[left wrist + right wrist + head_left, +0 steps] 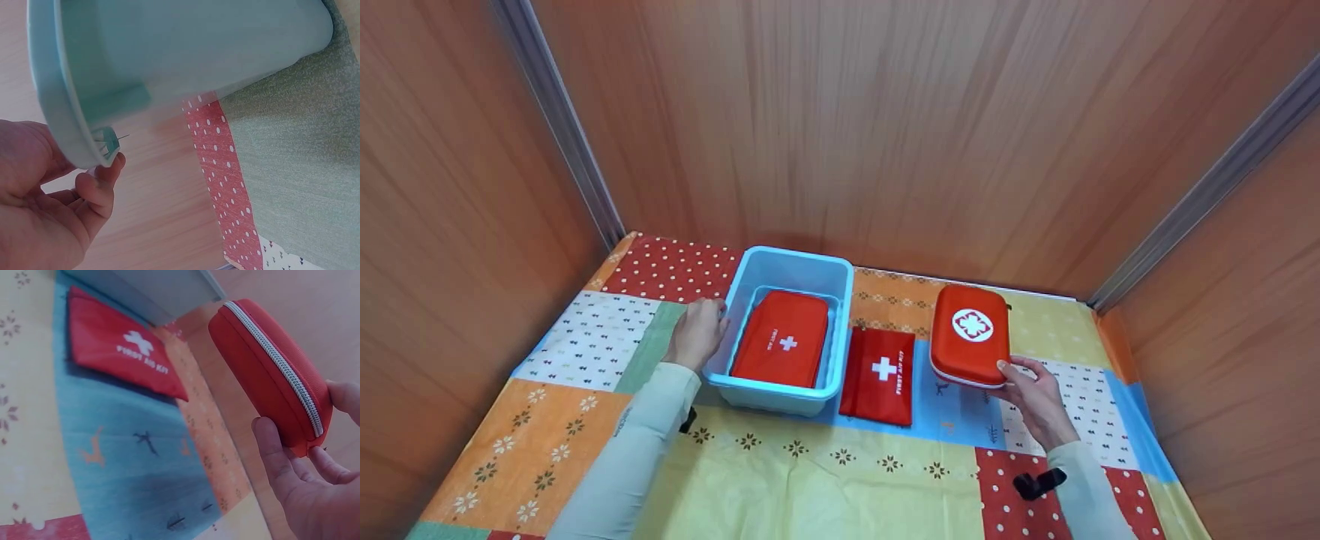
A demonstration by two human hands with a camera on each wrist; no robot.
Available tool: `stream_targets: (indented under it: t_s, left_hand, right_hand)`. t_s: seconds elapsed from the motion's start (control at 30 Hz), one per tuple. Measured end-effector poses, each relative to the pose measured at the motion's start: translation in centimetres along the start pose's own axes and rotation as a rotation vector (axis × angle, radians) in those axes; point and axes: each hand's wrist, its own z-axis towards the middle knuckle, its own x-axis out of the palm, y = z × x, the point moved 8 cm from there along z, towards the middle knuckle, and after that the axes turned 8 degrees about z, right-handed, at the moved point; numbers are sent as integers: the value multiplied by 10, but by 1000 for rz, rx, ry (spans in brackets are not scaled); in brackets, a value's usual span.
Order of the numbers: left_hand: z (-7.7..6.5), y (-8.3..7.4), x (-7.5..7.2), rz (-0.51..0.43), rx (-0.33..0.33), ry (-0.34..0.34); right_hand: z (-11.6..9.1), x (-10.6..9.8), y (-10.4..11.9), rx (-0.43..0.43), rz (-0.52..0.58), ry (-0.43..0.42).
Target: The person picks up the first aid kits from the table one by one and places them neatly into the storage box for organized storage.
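Note:
My left hand [697, 332] grips the left rim of a light blue plastic bin [780, 401]; in the left wrist view the fingers curl under that rim [73, 112]. Inside the bin lies a red first aid pouch [784, 337] with a white cross. To the bin's right, a flat red first aid kit pouch [877, 375] lies on the cloth. My right hand [1035, 397] pinches the near right corner of a hard red zippered case [952, 352] with a round white emblem. The right wrist view shows this case [264, 371] held above the cloth, its zipper closed.
A patchwork-patterned tablecloth [810, 480] covers the table. Wood-grain panels [885, 135] rise behind and on both sides, with metal corner posts [562, 112] between them. The bin stands close to the back panel.

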Motion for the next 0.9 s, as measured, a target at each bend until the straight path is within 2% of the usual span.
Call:
stream_targets:
  t_s: [0.23, 0.4, 0.6, 0.9]
  left_hand:
    - [1, 2, 2, -13, -33, 41]
    - [1, 3, 2, -18, -32, 42]
    - [2, 3, 3, -10, -25, 37]
    - [1, 3, 2, -15, -32, 34]
  right_hand:
    - [-7, 7, 19, -19, 8, 5]
    - [-9, 18, 24, -34, 32, 10]
    - [-10, 41, 27, -38, 54, 36]
    - [-14, 87, 35, -61, 68, 105]
